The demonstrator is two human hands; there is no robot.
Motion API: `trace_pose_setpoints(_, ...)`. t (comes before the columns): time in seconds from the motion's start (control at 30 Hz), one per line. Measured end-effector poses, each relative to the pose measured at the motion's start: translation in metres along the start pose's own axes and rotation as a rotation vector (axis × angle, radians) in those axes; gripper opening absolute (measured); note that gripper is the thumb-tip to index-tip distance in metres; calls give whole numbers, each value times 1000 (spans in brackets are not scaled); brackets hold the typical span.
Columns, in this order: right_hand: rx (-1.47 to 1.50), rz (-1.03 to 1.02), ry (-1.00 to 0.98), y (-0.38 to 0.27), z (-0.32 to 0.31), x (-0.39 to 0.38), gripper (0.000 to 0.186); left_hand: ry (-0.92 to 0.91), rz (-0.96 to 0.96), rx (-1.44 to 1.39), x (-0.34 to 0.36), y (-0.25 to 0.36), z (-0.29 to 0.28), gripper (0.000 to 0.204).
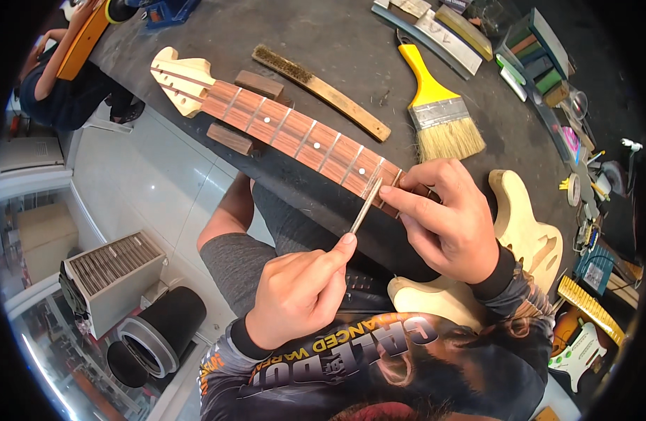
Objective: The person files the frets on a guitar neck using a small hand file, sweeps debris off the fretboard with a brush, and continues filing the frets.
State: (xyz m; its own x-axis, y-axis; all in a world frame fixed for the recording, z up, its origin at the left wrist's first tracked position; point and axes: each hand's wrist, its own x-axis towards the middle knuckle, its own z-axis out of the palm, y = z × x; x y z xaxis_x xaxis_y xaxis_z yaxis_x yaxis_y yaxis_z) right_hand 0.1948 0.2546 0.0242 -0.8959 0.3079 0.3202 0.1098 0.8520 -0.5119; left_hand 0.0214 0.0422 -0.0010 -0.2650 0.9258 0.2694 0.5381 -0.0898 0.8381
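A pale guitar neck with headstock [179, 77] and striped reddish fretboard [281, 126] lies diagonally over dark wooden blocks [230, 137]. My left hand [295, 291] is closed on the lower end of a slim metal file [367, 207], angled across the fretboard's right part. My right hand [442, 221] is closed at that end of the neck, index fingertip on the file's upper part, other fingers curled by the fretboard edge, partly hidden. An unfinished guitar body [519, 210] lies under and right of my hands.
Above the neck lie a long brush [337, 102] and a yellow paintbrush [446, 126]. Sanding blocks [534, 56] and small tools line the bench [239, 28]. Another person's arm [53, 59] is upper left. A bin [168, 323] and another guitar [576, 351] flank me.
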Motion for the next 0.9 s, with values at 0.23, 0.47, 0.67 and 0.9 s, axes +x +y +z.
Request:
trace_pose_setpoints(0.23,36,63,-48,-1,1,0,56,3,-9,63,6,4,-3,42)
trace_pose_setpoints(0.47,43,82,21,1,4,-3,55,-51,-9,149,29,5,0,47)
trace_pose_setpoints(0.67,42,73,12,3,5,-3,54,-18,11,99,42,-7,10,49)
trace_pose_setpoints(0.9,47,93,-14,0,2,-2,58,-54,27,137,5,0,-6,56)
